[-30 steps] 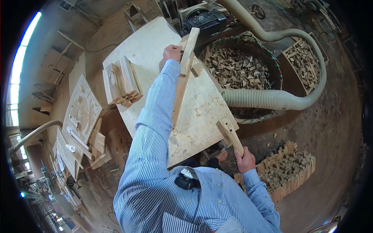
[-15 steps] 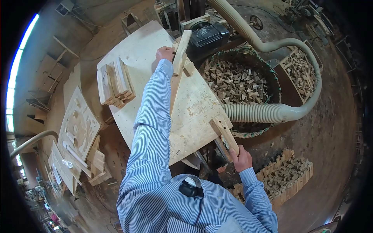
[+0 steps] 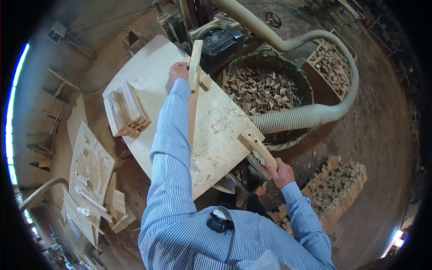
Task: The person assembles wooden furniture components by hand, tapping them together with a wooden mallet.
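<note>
My left hand (image 3: pixel 179 72) is closed at the far part of a pale wooden work table (image 3: pixel 220 112), against a wooden bar (image 3: pixel 195 63). What its fingers hold is hidden. A brown wooden strip (image 3: pixel 192 121) runs along the table beside my left sleeve. At the table's near right corner, my right hand (image 3: pixel 282 173) is wrapped round the lower end of a wooden handle (image 3: pixel 262 150). The handle's upper end, with dark holes or screws, meets a small block at the table edge. A stack of wooden pieces (image 3: pixel 126 110) lies on the table left of my left arm.
A round basket (image 3: pixel 310 85) of wood offcuts stands right of the table, with a ribbed hose (image 3: pixel 288 118) crossing it. Behind the table is a dark motor (image 3: pixel 222 42). Piled blocks (image 3: pixel 333 193) lie on the floor at right, and boards (image 3: pixel 92 157) at left.
The view has shifted, so the table and basket appear farther left. Both hands keep nearly the same places at the bar and the handle.
</note>
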The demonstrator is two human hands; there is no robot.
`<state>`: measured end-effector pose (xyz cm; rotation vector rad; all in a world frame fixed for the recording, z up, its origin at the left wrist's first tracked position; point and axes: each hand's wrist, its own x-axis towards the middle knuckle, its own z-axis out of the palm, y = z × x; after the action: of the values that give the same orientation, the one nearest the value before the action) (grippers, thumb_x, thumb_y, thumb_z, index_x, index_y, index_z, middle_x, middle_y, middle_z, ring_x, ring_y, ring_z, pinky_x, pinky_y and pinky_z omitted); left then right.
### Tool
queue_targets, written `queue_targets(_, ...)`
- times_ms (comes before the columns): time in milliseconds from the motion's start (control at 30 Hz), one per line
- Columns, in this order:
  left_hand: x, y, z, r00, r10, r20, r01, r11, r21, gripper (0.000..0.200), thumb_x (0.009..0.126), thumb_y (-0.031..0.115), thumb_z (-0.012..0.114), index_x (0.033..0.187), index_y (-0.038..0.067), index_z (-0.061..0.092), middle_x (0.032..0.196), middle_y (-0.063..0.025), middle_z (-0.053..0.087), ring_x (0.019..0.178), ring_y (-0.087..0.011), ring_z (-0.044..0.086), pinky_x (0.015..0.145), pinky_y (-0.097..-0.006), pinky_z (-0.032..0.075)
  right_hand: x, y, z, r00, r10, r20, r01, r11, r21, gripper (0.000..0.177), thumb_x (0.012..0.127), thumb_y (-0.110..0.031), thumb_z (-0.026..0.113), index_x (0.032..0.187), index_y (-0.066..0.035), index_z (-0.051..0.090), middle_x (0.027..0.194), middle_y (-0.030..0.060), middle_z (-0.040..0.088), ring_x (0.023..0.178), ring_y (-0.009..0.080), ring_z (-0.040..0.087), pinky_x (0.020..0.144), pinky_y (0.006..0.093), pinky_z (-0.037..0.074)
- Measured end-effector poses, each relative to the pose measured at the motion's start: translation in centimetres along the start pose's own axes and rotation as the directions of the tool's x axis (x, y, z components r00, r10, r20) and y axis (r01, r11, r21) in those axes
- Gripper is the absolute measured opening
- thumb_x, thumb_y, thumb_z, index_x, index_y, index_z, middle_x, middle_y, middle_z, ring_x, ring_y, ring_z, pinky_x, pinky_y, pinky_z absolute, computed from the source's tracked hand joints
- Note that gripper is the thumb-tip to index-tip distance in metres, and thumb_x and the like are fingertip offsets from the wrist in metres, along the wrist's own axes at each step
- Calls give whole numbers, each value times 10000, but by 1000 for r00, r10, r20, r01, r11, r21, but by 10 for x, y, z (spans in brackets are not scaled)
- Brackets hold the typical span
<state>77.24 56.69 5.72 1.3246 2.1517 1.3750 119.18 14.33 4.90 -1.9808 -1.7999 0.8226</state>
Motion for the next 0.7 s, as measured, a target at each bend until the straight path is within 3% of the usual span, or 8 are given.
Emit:
queue_targets(33, 3, -4, 1, 999, 16, -28, -17, 1000, -20, 255, 882, 254, 800, 1041, 56, 823, 919, -129, 804, 843, -228, 764, 812, -350, 591, 0, -3, -3, 1000, 9, 0, -9, 1000, 2, 448, 997, -499, 626, 1075, -58, 620, 926, 255, 725, 900, 468, 700, 783, 548, 537)
queue_targets(233, -13, 9, -10, 997, 38, -72, -40, 999, -20, 258, 891, 215, 789, 1069, 28, 797, 965, -131, 800, 840, -219, 760, 788, -348, 596, -1, -16, -14, 996, 61, 66, -62, 998, 16, 424, 1004, -471, 629, 1066, -51, 631, 896, 245, 723, 883, 458, 705, 772, 536, 538)
queue_targets(400, -13, 12, -24, 994, -111, -18, 103, 965, -240, 282, 870, 124, 802, 1122, 13, 744, 903, -104, 757, 782, -179, 721, 726, -324, 589, -2, -25, -24, 995, 65, 71, -65, 998, -3, 409, 999, -454, 647, 1110, -60, 647, 907, 231, 729, 888, 444, 711, 785, 523, 547)
queue_targets(467, -19, 17, -41, 983, -163, 85, 184, 879, -439, 351, 862, 98, 765, 1198, 21, 702, 892, -97, 751, 810, -173, 718, 739, -337, 576, -3, -29, -31, 989, 97, 115, -98, 995, 2, 410, 997, -448, 652, 1136, -62, 654, 934, 230, 732, 902, 439, 712, 796, 516, 552)
queue_targets(533, -34, 25, -65, 985, -122, 125, 165, 882, -441, 373, 866, 89, 759, 1221, 7, 684, 894, -80, 728, 781, -154, 697, 716, -318, 571, -5, -36, -33, 999, 6, -34, -7, 1000, -25, 432, 959, -400, 716, 1216, -56, 664, 1113, 220, 721, 1018, 416, 697, 867, 487, 551)
queue_targets(567, -43, 29, -78, 983, -67, 172, 139, 882, -450, 395, 869, 79, 753, 1244, -7, 666, 897, -62, 705, 752, -136, 676, 693, -299, 566, -5, -41, -32, 1000, 11, -22, -12, 1000, -20, 432, 959, -400, 716, 1216, -56, 664, 1113, 220, 721, 1018, 416, 697, 867, 487, 551)
queue_targets(633, -61, 40, -101, 966, -70, 250, 178, 880, -441, 427, 888, 81, 751, 1285, -21, 632, 914, -44, 679, 784, -116, 657, 704, -276, 555, 7, -52, -39, 952, -253, -174, 241, 967, -87, 507, 919, -336, 772, 1310, -37, 652, 1284, 196, 664, 1137, 397, 651, 957, 463, 530)
queue_targets(700, -80, 48, -118, 937, -80, 341, 231, 874, -429, 460, 906, 82, 749, 1325, -36, 598, 931, -26, 654, 815, -96, 638, 715, -253, 544, 36, -77, -47, 865, -450, -223, 453, 891, -39, 547, 888, -252, 807, 1353, -22, 637, 1336, 177, 633, 1190, 384, 619, 1017, 456, 507)
